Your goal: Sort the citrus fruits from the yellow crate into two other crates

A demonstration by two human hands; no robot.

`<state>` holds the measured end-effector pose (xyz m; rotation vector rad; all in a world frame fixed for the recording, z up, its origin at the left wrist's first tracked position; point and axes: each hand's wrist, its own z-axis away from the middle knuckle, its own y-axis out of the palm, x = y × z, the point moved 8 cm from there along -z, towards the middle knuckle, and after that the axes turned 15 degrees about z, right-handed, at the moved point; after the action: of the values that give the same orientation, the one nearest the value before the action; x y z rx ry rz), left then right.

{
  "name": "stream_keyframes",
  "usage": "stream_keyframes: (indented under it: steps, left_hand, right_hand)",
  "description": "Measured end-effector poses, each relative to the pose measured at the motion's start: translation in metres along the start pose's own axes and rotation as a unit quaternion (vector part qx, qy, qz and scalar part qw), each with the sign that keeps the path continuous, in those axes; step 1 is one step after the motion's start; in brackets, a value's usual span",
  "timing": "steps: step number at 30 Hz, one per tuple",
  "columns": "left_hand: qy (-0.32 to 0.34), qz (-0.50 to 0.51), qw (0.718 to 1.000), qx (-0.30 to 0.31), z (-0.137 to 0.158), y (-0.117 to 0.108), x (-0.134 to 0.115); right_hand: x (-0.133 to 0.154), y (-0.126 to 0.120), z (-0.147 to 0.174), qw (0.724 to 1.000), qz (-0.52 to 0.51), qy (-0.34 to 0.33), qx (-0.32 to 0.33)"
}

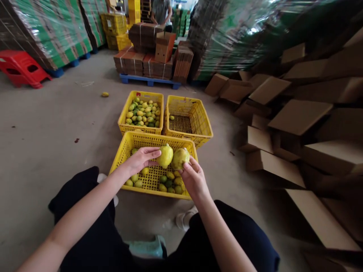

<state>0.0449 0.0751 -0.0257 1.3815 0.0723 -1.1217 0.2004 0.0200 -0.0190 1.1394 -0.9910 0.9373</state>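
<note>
My left hand (143, 160) is closed on a bright yellow lemon (165, 156), gripping it from its left side. Beside it, my right hand (195, 177) pinches a duller lemon (180, 158) with brownish blemishes. Both fruits are held up close together above a yellow plastic crate (154, 192) at my feet. In that crate, green and yellow lemons lie in loose groups at the left and the right; my hands and forearms hide part of them. Behind it stand a yellow crate (121, 122) full of lemons and another yellow crate (211, 130) with a single visible lemon (171, 118).
Open cardboard boxes (300, 115) are heaped along the right. A blue pallet (150, 81) carries flattened cartons (129, 60). One lemon (105, 94) lies on the floor, and a red stool (24, 68) stands at left. A person (161, 13) is in the background.
</note>
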Motion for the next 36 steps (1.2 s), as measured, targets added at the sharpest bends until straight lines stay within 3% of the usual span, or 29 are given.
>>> stream_keyframes:
  steps: [13, 21, 27, 36]
  left_hand:
    - [-0.007, 0.036, 0.999, -0.011, -0.010, -0.007, 0.006]
    - [0.044, -0.004, 0.999, -0.023, -0.002, 0.010, -0.009]
    - [0.084, -0.035, 0.995, -0.034, -0.001, 0.014, -0.017]
    - [0.033, -0.038, 0.999, -0.016, -0.007, 0.020, -0.002]
  right_hand:
    - [0.007, -0.003, -0.004, 0.999, 0.038, -0.007, 0.011]
    - [0.010, 0.006, -0.006, 1.000, 0.003, -0.001, 0.027]
    - [0.014, 0.001, -0.006, 0.997, 0.074, -0.024, -0.005]
    - [0.004, -0.015, -0.005, 0.996, 0.057, -0.006, -0.072]
